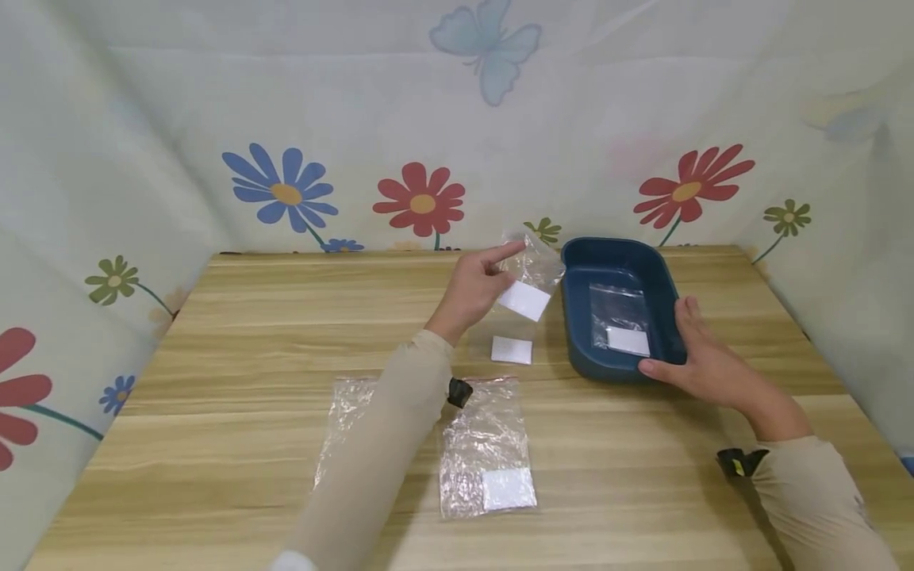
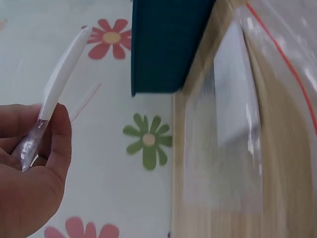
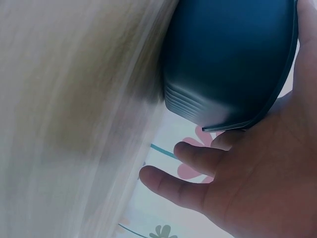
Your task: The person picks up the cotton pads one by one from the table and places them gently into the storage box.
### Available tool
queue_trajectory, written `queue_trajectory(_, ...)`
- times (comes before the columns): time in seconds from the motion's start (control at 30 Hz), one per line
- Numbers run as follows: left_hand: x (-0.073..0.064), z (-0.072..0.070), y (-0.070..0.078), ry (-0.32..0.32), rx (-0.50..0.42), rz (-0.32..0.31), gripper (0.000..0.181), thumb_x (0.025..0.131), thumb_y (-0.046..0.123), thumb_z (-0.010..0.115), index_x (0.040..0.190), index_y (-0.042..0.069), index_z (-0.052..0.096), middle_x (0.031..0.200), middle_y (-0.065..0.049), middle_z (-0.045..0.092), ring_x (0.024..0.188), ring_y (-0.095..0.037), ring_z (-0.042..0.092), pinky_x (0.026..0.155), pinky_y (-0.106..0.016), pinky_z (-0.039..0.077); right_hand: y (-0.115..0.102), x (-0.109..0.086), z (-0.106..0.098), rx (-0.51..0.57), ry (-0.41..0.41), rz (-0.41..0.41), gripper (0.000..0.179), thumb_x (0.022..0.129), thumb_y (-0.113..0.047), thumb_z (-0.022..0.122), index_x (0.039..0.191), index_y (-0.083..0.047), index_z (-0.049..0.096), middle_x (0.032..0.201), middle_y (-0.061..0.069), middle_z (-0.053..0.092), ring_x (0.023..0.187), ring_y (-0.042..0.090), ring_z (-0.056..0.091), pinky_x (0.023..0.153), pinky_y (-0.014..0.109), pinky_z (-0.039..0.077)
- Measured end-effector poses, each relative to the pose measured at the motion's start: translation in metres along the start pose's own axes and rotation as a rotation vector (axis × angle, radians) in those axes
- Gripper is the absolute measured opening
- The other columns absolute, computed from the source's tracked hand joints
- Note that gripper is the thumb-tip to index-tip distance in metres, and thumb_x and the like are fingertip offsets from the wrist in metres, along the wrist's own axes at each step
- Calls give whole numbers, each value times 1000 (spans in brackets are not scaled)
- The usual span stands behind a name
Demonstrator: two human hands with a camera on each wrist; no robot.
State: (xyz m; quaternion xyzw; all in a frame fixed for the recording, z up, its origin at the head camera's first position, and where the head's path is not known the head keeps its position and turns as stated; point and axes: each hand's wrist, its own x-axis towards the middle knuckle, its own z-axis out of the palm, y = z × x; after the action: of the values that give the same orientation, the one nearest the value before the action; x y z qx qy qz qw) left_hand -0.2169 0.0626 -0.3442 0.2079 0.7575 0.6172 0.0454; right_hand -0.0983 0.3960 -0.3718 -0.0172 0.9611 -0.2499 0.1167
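Observation:
My left hand point(image 1: 473, 289) pinches a clear plastic bag point(image 1: 540, 266) with a white rectangle at its lower end, just left of a dark blue plastic basin point(image 1: 581, 364). In the left wrist view, the white piece point(image 2: 67, 69) stands edge-on above the fingers. My right hand point(image 1: 714, 369) holds the basin at its near right corner, thumb over the near rim and fingertips at the right rim. Its other fingers stretch outside the wall in the right wrist view. Inside the basin lies another clear bag point(image 1: 617, 306) with a white rectangle.
Below my left hand, a small clear bag with a white rectangle point(image 1: 511, 350) lies on the wooden table point(image 1: 300, 317). Nearer are two larger clear bags, one at right point(image 1: 485, 436) and one at left point(image 1: 350, 404), partly hidden by my left sleeve. A flowered cloth hangs behind.

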Motion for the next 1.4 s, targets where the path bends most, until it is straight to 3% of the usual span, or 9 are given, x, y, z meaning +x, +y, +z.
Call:
queue_trajectory(0.23,20,43,4,-45,-22,-5,56,93,-8,61,146,10,55,138,-7,61,52,-11,39,52,-23,38,-2,4,-3,-4,-13,-3,127,88,-61,69,154,1,-21,158,24,-30,146,52,-12,108,73,14)
queue_trajectory(0.3,27,57,5,-41,-26,-13,60,90,-11,61,146,6,53,141,-11,58,68,-8,54,64,-21,45,-3,5,-4,-1,-18,-4,127,88,-61,68,154,2,-21,158,24,-30,146,51,-12,108,73,14)
queue_trajectory(0.37,33,69,6,-38,-7,-13,62,87,-12,63,147,1,50,145,-15,54,101,-11,62,85,-19,47,-5,6,-4,6,-22,-12,127,89,-60,68,154,2,-21,158,24,-31,146,51,-14,109,72,13)
queue_trajectory(0.47,41,86,9,-64,80,-8,63,88,-10,63,148,-4,45,156,-15,40,144,-15,33,111,-17,24,-6,7,-4,21,-25,-32,125,90,-58,69,153,3,-20,158,24,-31,146,49,-15,109,72,12)
queue_trajectory(0.57,46,102,11,-145,230,-23,67,92,-2,64,153,-4,37,162,-14,29,149,-19,23,113,-17,17,-9,9,-4,31,-29,-50,124,90,-57,68,153,4,-20,158,25,-30,146,49,-16,110,71,11)
queue_trajectory(0.7,47,120,10,-264,364,-44,77,94,2,63,159,1,22,168,-7,13,150,-13,14,111,-15,19,-11,11,-3,27,-32,-58,124,91,-57,68,153,5,-20,158,26,-30,146,51,-14,110,71,10)
queue_trajectory(0.83,43,136,9,-302,471,-30,76,96,0,54,160,2,13,169,-8,1,147,-13,25,99,-13,32,-12,11,-2,23,-28,-70,123,92,-56,68,153,5,-19,158,25,-30,146,50,-14,110,71,10)
queue_trajectory(1.1,43,159,6,-302,670,-162,80,94,11,62,160,3,19,168,-11,8,134,-14,46,94,-19,43,-5,6,0,39,-27,-70,123,92,-54,69,153,6,-19,158,24,-30,145,50,-16,109,72,10)
queue_trajectory(1.4,43,171,6,-289,837,-182,80,94,26,66,160,7,26,165,-10,20,107,-16,64,86,-25,51,0,1,-2,48,-21,-57,121,93,-52,68,152,7,-20,157,26,-31,145,51,-18,108,73,9)
